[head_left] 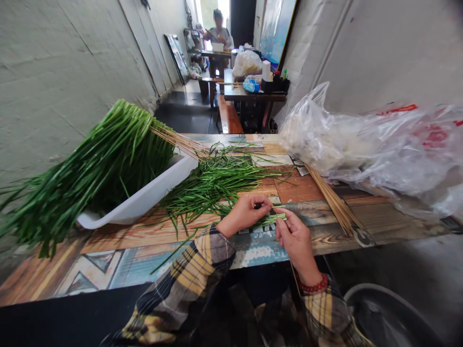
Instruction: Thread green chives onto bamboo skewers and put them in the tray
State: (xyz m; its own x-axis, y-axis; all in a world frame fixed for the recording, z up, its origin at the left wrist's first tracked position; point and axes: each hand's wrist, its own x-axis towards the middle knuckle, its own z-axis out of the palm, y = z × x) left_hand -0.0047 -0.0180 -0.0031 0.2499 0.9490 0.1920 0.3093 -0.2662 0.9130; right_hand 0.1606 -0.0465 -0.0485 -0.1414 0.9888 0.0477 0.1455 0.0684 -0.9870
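My left hand (249,212) is closed in a pinch at the tip of a thin green chive stem. Right beside it, my right hand (295,238) grips the pale cut ends of a few chives (269,220) between thumb and fingers. A thin wooden skewer (294,277) runs down from under the right palm; its upper end is hidden. Behind both hands spreads a heap of loose chives (224,180). On the left, a thick stack of skewered chives (126,140) lies over a white tray (144,205), with bare skewer ends (179,140) pointing right.
Bare bamboo skewers (327,197) lie on the patchwork-patterned table (253,253) at right, beside large clear plastic bags (361,140). A dark tub (383,308) stands below at right. Farther back are another table (249,94), a bench (228,115) and a seated person (218,36).
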